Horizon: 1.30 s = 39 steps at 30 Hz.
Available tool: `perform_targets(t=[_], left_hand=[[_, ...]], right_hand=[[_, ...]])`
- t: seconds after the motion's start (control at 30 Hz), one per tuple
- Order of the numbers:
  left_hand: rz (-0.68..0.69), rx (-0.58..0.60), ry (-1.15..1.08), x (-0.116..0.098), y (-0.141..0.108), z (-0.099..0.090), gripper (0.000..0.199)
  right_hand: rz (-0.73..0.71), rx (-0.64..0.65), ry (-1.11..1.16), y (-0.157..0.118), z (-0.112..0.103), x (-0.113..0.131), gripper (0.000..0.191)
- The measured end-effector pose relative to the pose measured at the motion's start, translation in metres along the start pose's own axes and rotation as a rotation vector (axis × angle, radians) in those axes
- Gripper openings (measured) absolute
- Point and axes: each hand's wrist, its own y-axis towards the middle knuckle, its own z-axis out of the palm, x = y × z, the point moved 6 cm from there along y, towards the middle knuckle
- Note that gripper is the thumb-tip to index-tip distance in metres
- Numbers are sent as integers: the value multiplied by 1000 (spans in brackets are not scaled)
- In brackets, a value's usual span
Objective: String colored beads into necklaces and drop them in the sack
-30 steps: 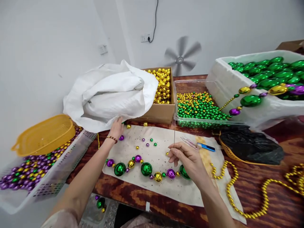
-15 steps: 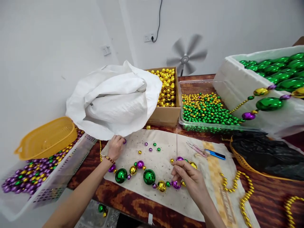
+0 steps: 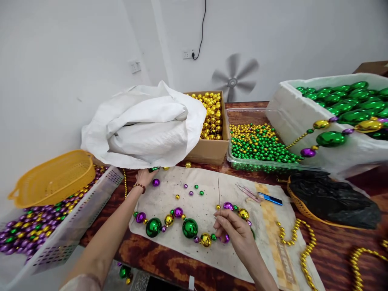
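A glossy green, purple and gold bead strand (image 3: 190, 228) curves across the near cloth (image 3: 209, 218); right hand (image 3: 233, 228) pinches an upright needle (image 3: 218, 192); left hand (image 3: 145, 178) outstretched far left, grip impossible to tell

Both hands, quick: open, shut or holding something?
Left hand: by a green ball at the edge of the white sack; grip can't be told.
Right hand: closed, pinching a thin upright needle.

The left arm (image 3: 104, 232) extends forward, the left hand (image 3: 146, 178) outstretched with fingertips partly hidden; the right forearm (image 3: 259, 266) angles inward, the right hand (image 3: 235, 228) curled, thumb and index finger pinched.
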Motion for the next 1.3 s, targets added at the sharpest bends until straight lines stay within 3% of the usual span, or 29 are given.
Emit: perform_targets(t=[0.13,0.27,0.37,0.47,0.67,0.83,0.93,1.17,1.3], left_hand=[[-29,-4,-156,-10,-5,-7,42],[50,29,-375,-28,-49,-23,48],[111,176,-796,-57,-99,-26,49],[87,345,-1164,-92,-144,-22,47],[-155,684,-1682,-150,-192,5,45],[-497,868,-1741,-162,-210,35,21],[-554,893,-1718,-164,-212,42,18],[-351,760,-1724,-172,-191,29,24],[-193,689,-1639,-173,-184,24,39]], right_hand=[[4,-16,0,-6,-1,-1,46],[-27,-15,2,-8,-1,-5,46],[-41,-11,24,-7,2,-11,45],[-31,-37,74,-7,3,-17,42],[-6,-118,151,-11,-6,-31,47],[-20,-151,178,-12,-14,-38,45],[-30,-146,164,-12,-15,-40,46],[-42,-129,137,-15,-9,-46,44],[-56,-117,90,-17,-6,-50,47]])
